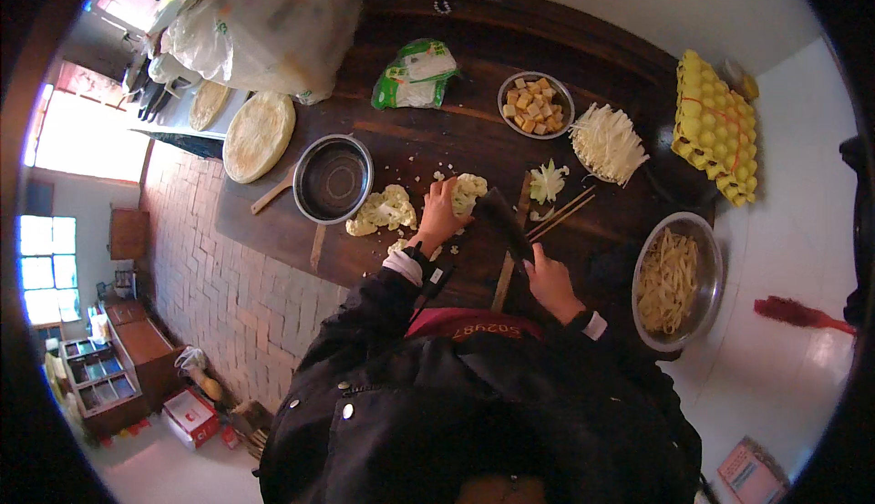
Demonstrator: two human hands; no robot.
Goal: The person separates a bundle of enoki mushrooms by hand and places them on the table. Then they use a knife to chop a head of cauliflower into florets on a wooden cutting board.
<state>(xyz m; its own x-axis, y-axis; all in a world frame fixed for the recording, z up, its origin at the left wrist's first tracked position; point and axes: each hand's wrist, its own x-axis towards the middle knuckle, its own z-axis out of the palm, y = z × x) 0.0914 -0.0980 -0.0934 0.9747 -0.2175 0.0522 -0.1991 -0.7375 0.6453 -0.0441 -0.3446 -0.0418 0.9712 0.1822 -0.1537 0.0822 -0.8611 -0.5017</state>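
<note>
My left hand [439, 215] rests on a piece of cauliflower [468, 191] on the dark wooden table [410, 142], its fingers bent over the piece's left side. In my right hand [552, 285] is the handle of a kitchen knife [504, 222]; the dark blade reaches up and left, its tip beside the cauliflower. More cauliflower [384, 210] lies left of my left hand, with small crumbs scattered about. A leafy cauliflower stem [547, 181] lies to the right of the blade, close to a pair of wooden chopsticks [562, 213].
An empty metal bowl [333, 179] stands at left, beside flatbread [259, 137] and a wooden handle [273, 191]. Farther back are a green-white packet [415, 75] and a bowl of cubes [535, 105]. Enoki mushrooms [608, 142], noodles in a metal bowl [677, 282] and yellow egg trays [715, 124] are right.
</note>
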